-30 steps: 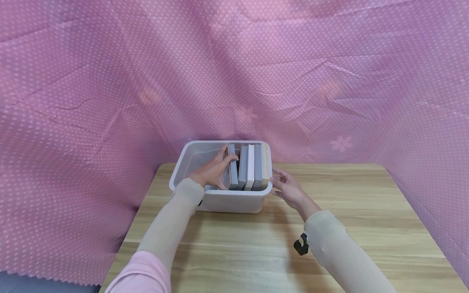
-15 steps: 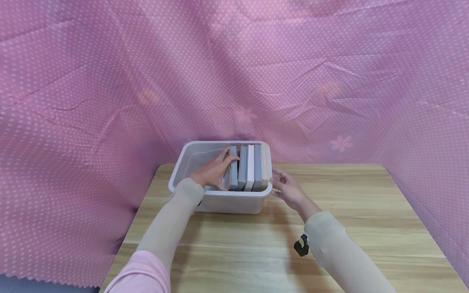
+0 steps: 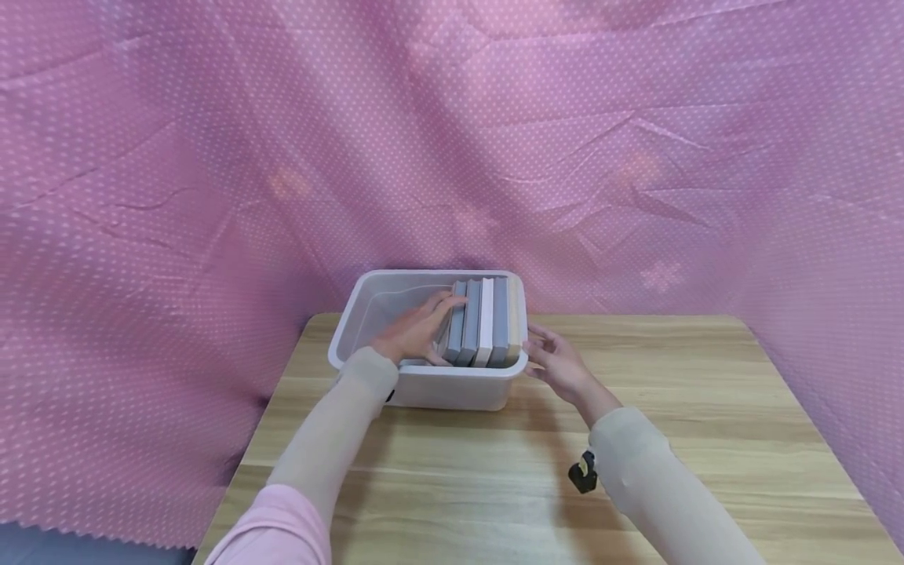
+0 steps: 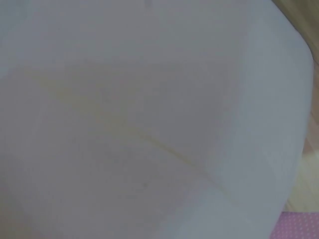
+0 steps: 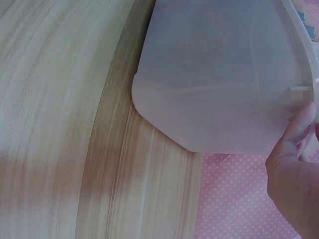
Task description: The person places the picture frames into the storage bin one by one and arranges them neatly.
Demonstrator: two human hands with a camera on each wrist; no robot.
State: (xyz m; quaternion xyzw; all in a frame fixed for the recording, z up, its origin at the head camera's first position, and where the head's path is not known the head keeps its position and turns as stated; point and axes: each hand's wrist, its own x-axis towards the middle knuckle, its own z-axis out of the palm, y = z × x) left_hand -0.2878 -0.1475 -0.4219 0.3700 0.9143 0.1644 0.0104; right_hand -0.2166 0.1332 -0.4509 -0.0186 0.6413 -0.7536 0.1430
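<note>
In the head view, a white plastic bin [image 3: 452, 390] holds several books upright in a row against its right end. My left hand [image 3: 417, 326] reaches inside the bin and holds the leftmost grey book [image 3: 457, 323], fingers toward its far end and thumb at its near end. This book stands against another grey book [image 3: 471, 322], with a white book [image 3: 485, 318] beyond. My right hand [image 3: 561, 367] touches the bin's right end from outside, its fingers loosely extended at the rim; the right wrist view also has this hand [image 5: 294, 172] against the bin wall [image 5: 214, 74].
The bin stands on a wooden table [image 3: 452, 486] near its back edge. A pink dotted cloth [image 3: 452, 157] hangs behind and at both sides. Pale bin wall [image 4: 149, 124] fills most of the left wrist view, where no hand shows.
My left hand has moved right with the leftmost grey book, closing the gap to the rest of the row. My right hand stays at the bin's end.
</note>
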